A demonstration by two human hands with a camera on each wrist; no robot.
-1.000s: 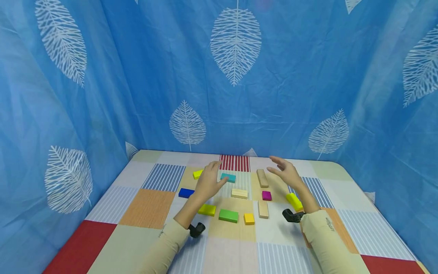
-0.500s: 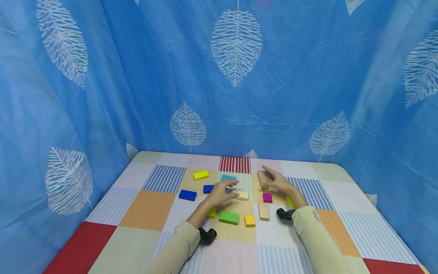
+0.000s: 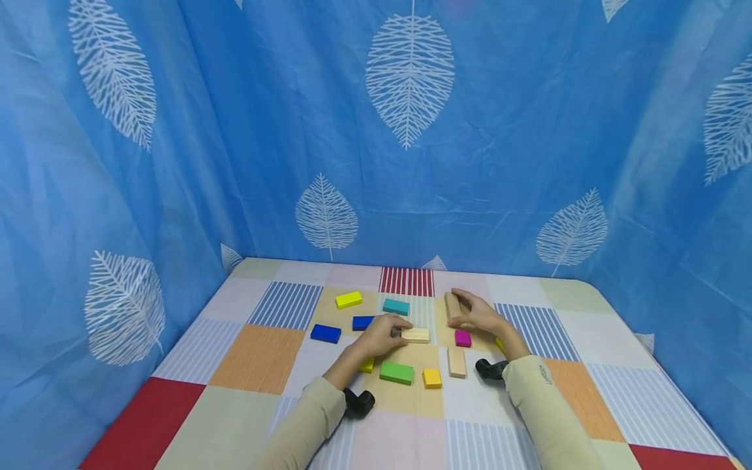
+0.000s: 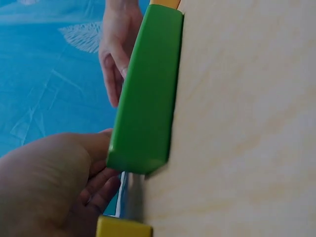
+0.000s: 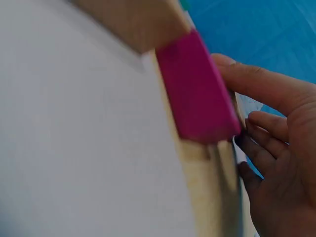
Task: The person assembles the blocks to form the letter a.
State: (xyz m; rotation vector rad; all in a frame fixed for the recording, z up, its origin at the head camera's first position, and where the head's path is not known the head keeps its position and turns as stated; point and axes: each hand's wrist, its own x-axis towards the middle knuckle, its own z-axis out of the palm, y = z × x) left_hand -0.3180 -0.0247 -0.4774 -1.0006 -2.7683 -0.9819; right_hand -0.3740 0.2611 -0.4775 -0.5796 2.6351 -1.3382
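My left hand [image 3: 380,335] is at the left end of a pale wooden block [image 3: 416,336], with thumb and fingers curled about its near and far sides. Farther right, my right hand [image 3: 478,316] spans a long wooden block [image 3: 452,305], fingertips at its far end and thumb at its near end. In the left wrist view a green block [image 4: 146,94] stands in front of the left hand [image 4: 54,182] and hides its thumb tip. A magenta block [image 5: 200,94] partly covers the right hand's [image 5: 281,133] grip in the right wrist view.
Around the hands lie blue blocks [image 3: 326,333], a teal block [image 3: 396,307], a yellow block [image 3: 349,299], an orange-yellow block [image 3: 431,378] and another wooden block [image 3: 456,362]. A patchwork cloth [image 3: 252,356] covers the table; blue curtains [image 3: 499,130] enclose it.
The left hand came down and rightward from above the blocks to the pale wooden block. The right hand moved left and down onto the long wooden block, and both hands' fingers drew closer together.
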